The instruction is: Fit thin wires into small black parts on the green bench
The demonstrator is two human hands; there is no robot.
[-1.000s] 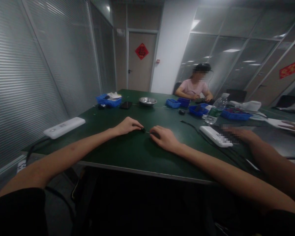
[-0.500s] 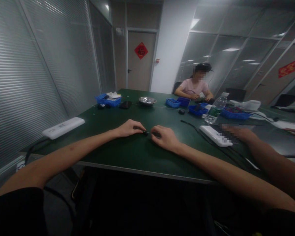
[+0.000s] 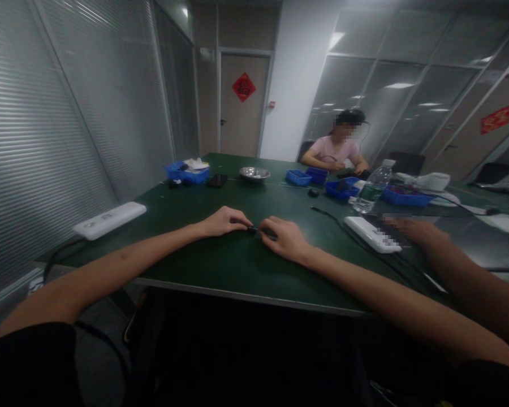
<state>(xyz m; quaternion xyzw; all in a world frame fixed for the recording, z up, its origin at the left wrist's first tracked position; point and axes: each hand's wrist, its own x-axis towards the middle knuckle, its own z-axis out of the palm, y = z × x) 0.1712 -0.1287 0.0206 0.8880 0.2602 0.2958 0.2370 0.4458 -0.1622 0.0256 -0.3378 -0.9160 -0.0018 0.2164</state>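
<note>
One head-worn camera looks forward and down over the green surface (image 3: 203, 263). It sits above and behind both hands (image 3: 285, 239), near enough to take in the forearms (image 3: 146, 253), and faces the far door (image 3: 242, 127).

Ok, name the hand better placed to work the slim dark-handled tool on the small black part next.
Probably the right hand: it appears to grip the slim dark-handled tool, which points toward the small black part, while the left hand seems to pinch that part.
</note>
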